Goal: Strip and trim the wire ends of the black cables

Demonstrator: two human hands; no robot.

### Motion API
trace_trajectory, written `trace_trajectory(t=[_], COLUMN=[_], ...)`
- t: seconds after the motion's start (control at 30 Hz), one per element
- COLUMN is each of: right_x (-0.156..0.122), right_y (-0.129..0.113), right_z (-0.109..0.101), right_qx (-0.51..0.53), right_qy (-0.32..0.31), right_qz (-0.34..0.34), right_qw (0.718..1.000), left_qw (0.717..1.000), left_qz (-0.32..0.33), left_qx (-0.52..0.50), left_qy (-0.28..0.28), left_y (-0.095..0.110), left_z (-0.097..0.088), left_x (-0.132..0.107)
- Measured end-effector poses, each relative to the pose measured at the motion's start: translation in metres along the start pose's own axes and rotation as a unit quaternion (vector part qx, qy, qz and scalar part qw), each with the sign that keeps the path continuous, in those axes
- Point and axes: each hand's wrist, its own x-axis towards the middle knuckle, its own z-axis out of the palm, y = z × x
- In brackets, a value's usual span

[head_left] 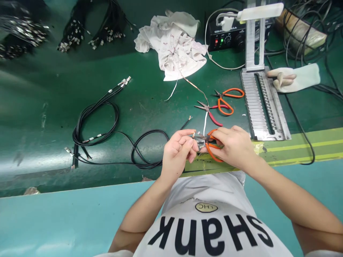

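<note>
At far left, two bunches of thin black cables with silvery metal tips (pixel 73 34) (pixel 23 32) lay on the green bench. Nearer the middle rested a thick coil of black cables with silver connectors (pixel 76 125); its upper end bore metal fittings, so that end looked done, while some lower ends showed bare strands. A thin looped black cable (pixel 150 165) ran from beside it to the left hand. Just above that hand, a black cable end with splayed coppery strands (pixel 190 117) carried no fitting, so work there seemed left over.

The left hand (pixel 179 150) had its thumb and fingers pinched together on a small bare coppery wire end (pixel 193 135). This wire end stood at the fingertips, projecting slightly past them, right by the metal tips of orange-handled steel cutters (pixel 207 138). Whether the blades touched the wire or had cut it, I could not tell; the trimming looked partway through.

The right hand (pixel 233 146) was curled around the cutters' looped handles, thumb below. Beyond, red-handled metal pliers (pixel 206 107) and a second orange-handled tool (pixel 221 96) lay near each other, left of a ridged grey metal rack (pixel 254 107).
</note>
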Motion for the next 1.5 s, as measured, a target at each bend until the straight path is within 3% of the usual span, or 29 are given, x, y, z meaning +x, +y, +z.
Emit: trace_trajectory(t=[0.9,1.5], right_x=[-0.0008,-0.0024], right_y=[0.0024,0.0048], right_z=[-0.0069,-0.0037], right_qx=[-0.111,-0.085], right_qy=[0.023,0.01], right_qz=[-0.047,-0.037], right_qw=[0.992,0.996], left_qw=[0.999,0.999], left_qz=[-0.031,-0.043], left_qx=[0.015,0.005], left_qy=[-0.005,-0.004], left_y=[-0.0002,-0.0005], left_z=[0.0006,0.0007], left_x=[-0.0016,-0.0012])
